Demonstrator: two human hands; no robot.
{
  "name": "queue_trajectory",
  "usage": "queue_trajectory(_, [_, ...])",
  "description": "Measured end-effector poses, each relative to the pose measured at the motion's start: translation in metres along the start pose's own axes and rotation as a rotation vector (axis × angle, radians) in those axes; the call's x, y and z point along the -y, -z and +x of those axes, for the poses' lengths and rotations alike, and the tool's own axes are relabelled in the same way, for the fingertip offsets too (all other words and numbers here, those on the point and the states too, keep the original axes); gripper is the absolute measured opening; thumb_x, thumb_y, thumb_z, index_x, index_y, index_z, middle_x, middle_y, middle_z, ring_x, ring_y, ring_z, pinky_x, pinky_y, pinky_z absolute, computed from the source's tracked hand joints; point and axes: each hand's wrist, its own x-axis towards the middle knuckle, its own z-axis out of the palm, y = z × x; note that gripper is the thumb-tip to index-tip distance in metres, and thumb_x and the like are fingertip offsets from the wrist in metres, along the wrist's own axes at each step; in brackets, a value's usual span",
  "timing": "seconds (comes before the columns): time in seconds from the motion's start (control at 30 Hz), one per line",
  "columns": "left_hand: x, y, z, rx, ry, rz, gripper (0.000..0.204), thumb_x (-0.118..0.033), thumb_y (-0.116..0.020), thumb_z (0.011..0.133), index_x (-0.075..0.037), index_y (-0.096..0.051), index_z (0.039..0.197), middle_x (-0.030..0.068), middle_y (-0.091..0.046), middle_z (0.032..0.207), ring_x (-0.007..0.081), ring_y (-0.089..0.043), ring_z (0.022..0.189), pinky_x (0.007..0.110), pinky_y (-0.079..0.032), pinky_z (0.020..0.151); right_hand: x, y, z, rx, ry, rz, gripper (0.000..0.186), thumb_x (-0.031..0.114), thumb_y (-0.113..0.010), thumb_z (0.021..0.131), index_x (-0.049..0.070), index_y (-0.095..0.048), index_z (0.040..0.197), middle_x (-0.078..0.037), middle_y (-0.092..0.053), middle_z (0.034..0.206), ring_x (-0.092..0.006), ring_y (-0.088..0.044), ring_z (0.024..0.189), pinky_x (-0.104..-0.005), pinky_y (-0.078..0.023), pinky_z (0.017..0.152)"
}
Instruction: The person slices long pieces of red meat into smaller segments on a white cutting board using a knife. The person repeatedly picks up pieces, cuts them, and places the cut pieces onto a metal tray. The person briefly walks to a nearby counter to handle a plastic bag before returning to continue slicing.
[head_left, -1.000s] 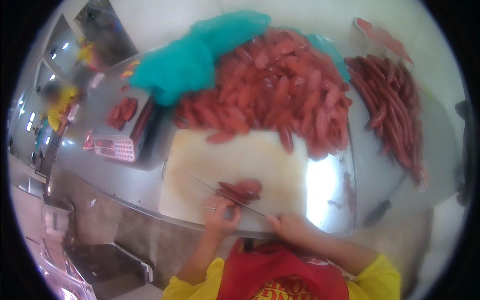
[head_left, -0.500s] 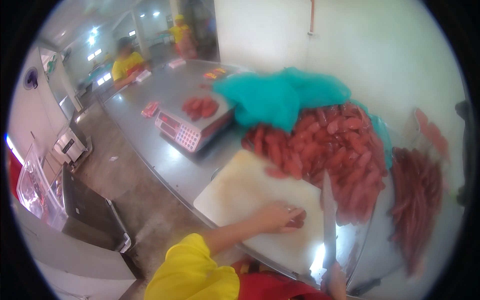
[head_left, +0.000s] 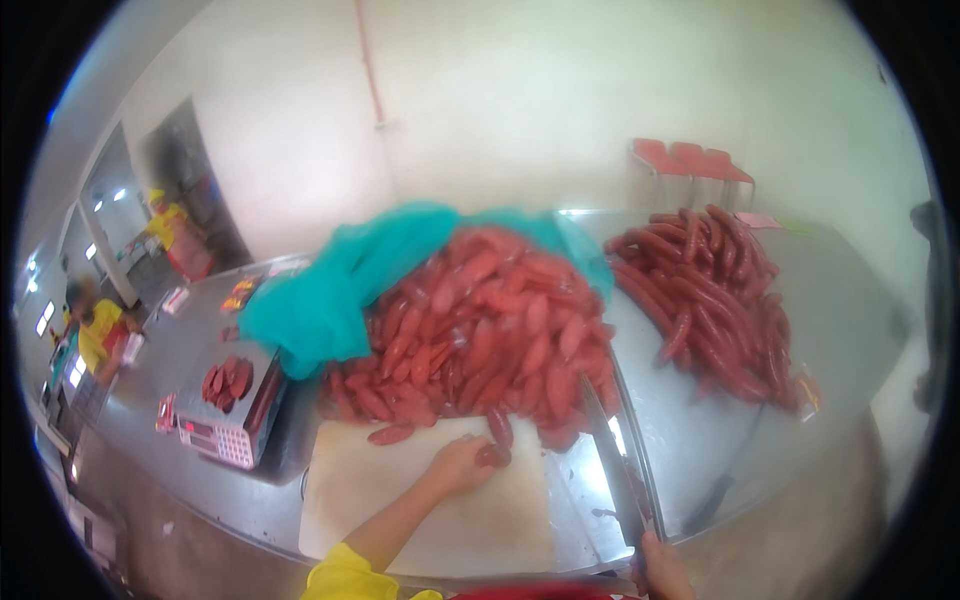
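Observation:
My left hand (head_left: 462, 466) is over the white cutting board (head_left: 420, 520), its fingers closed around a short reddish sausage (head_left: 492, 456). Just beyond the fingertips, another sausage (head_left: 500, 428) points toward the big heap of short sausages (head_left: 490, 330). A single sausage (head_left: 390, 434) lies along the board's far edge. To the right of the board, my right hand (head_left: 662, 568) grips a long-bladed knife (head_left: 612, 460), its tip pointing away toward the heap. The heap touches the board's far edge.
A teal net (head_left: 345, 285) drapes over the heap's left side. Left of it, a scale (head_left: 235, 435) carries several sausages. Long sausages (head_left: 710, 300) are piled on the right table. A dark-handled tool (head_left: 708, 505) lies there. Red chairs (head_left: 690, 160) stand behind; two people in yellow are at far left.
The view has swung to the right, bringing the long-sausage pile further in. My left hand has moved up the board toward the heap. The knife stays in my right hand.

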Motion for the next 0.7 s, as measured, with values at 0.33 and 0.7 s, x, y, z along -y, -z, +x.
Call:
queue_trajectory(0.33, [-0.016, -0.008, 0.024, 0.032, -0.023, -0.301, 0.046, -0.022, -0.07, 0.071, -0.009, -0.063, 0.114, 0.0148, -0.069, 0.093, 0.0329, -0.066, 0.088, 0.037, -0.052, 0.082, 0.007, 0.032, -0.029, -0.037, -0.086, 0.005, 0.062, 0.056, -0.038, 0.099, 0.0, -0.061, 0.083, -0.007, -0.058, 0.062, -0.0158, -0.055, 0.046, -0.0282, -0.043, 0.045])
queue_trajectory(0.7, [-0.057, -0.034, 0.011, -0.038, -0.258, -0.055, 0.039, -0.014, -0.068, 0.077, -0.012, -0.062, 0.115, 0.015, -0.064, 0.1, 0.033, -0.063, 0.089, 0.039, -0.051, 0.079, -0.017, 0.049, -0.035, -0.091, -0.074, 0.128, 0.065, 0.057, -0.038, 0.098, -0.001, -0.061, 0.084, -0.007, -0.057, 0.059, -0.0159, -0.054, 0.045, -0.0283, -0.043, 0.044])
